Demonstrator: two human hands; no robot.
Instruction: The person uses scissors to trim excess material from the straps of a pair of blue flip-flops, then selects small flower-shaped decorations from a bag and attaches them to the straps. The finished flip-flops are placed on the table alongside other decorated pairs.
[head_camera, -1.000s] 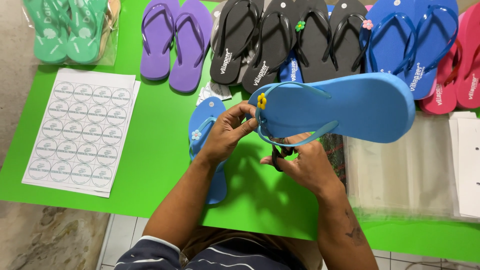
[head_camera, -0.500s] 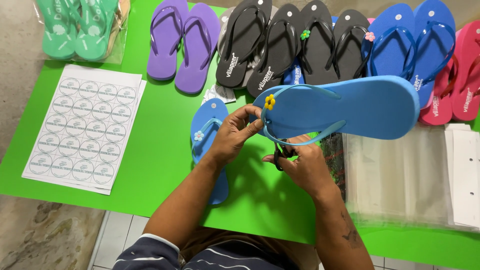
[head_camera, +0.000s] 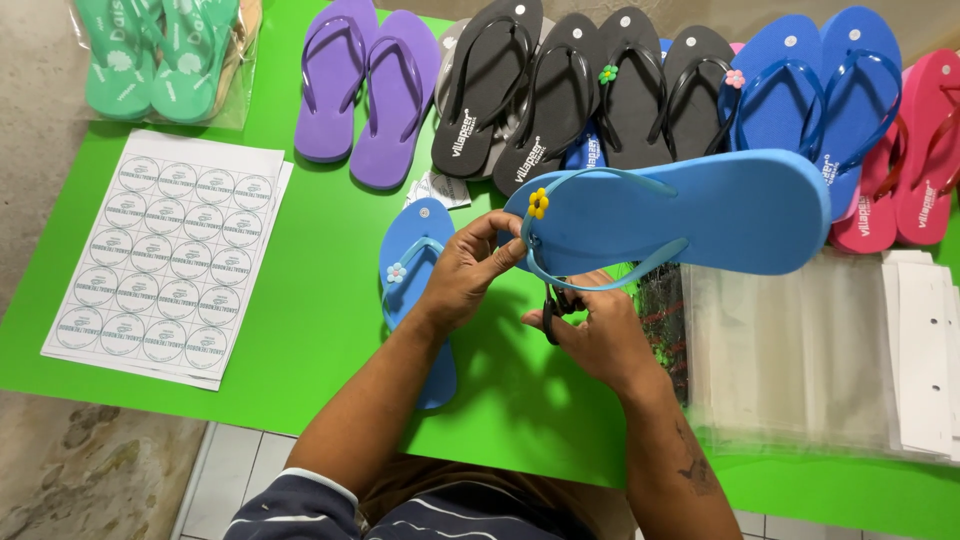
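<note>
The blue sandal has barely shifted since earlier. Its long axis runs sideways, toe-post end at the left hand, which pinches the strap; the right hand grips small scissors just beneath it

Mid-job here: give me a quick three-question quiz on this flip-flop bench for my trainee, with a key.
1. True or false: the left hand grips the light blue flip-flop near its yellow flower charm.
2. Multiple choice: what lies on the green table left of the hands? A) a white sticker sheet B) a red box C) a roll of tape
3. Fill in: the right hand holds small black ____.

Key: 1 true; 2 A; 3 scissors (largely hidden by the fingers, so likely rather than certain).
</note>
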